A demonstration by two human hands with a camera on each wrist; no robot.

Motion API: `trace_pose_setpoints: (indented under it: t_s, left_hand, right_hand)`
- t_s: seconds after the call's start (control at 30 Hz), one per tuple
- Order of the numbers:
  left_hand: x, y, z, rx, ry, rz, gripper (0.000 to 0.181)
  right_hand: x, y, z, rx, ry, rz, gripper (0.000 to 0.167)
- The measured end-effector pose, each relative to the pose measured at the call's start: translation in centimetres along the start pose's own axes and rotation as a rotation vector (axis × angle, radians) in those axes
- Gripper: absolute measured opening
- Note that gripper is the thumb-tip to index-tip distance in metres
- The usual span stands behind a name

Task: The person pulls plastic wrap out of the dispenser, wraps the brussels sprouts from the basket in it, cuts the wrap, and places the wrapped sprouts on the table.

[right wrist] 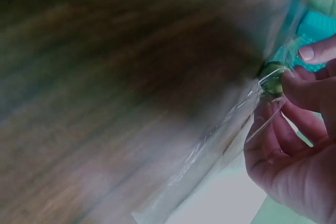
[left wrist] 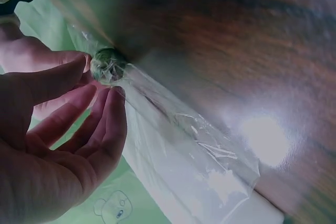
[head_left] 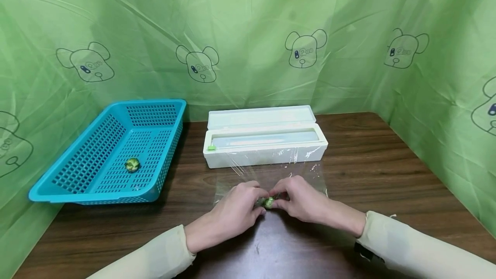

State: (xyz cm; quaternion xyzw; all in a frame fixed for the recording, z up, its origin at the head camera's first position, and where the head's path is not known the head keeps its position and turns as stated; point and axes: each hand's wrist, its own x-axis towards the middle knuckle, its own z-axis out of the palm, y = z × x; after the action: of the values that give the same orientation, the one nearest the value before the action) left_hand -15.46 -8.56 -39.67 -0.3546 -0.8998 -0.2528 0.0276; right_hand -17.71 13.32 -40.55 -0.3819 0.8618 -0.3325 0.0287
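As I watch remotely, left grip (head_left: 241, 207) and right grip (head_left: 304, 201) pinch the green sprout (head_left: 268, 203) between them, in clear film (left wrist: 210, 150). Probably light, firm; film slippery, so I'd hold its sides. Left wrist view shows film creases over it; only head shows the second sprout (head_left: 132, 165), in the blue basket (head_left: 97, 196) left of both grips.

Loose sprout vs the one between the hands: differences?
The loose sprout lies in the blue basket; the handled sprout sits between left hand and right hand. The loose sprout is uncovered; the handled sprout has clear film over it. Both are small, roundish and green.
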Motion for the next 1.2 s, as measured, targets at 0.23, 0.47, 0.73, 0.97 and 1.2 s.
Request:
trace_pose_setpoints:
  t_s: [0.23,0.47,0.73,0.97,1.2]
  left_hand:
    - [0.8,-0.5,0.4,-0.007,-0.009,-0.003,0.016]
    - [1.4,-0.8,0.5,-0.019,-0.005,-0.032,0.015]
    - [1.9,-1.2,0.4,-0.019,-0.005,-0.044,0.015]
    - [2.2,-1.6,0.4,-0.051,-0.017,-0.054,0.014]
    - [2.2,-1.4,0.1,-0.051,-0.031,-0.081,0.019]
  right_hand:
    - [0.6,0.6,-0.4,0.035,-0.036,0.032,0.015]
    - [0.5,0.6,-0.6,-0.051,0.029,0.002,0.021]
    - [0.4,0.3,-0.3,-0.162,0.107,-0.041,0.024]
    - [0.6,0.6,0.2,-0.139,0.093,-0.053,0.028]
    - [0.7,0.9,0.2,-0.073,0.094,-0.037,0.021]
